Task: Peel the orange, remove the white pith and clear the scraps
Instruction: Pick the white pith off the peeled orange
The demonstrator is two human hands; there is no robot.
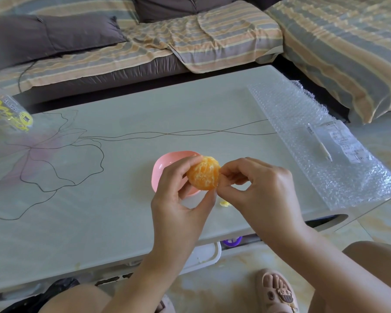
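Head view: the orange (203, 173), already bare of its peel, is held up over the table (122, 123) in front of a pink bowl (165, 163). It is gripped by the left hand (178, 195), with the thumb beneath and the fingertips curled over the top, so the flesh faces the camera. White threads of pith are seen across that face. The right hand (257, 186) is closed in a pinch, thumb against forefinger, at the fruit's right edge; whether a strand is caught between them cannot be told.

The step in hand is judged to be the stripping of pith. It is best done with a light hold by the left hand, so that no segment is burst. Each thread should be nipped near its end and drawn along the segment, not straight outwards. The fruit should be turned a little after each pull so that a fresh face is shown. A small yellow scrap (292, 203) lies on the table just under the hands, and it is best gathered at the end.
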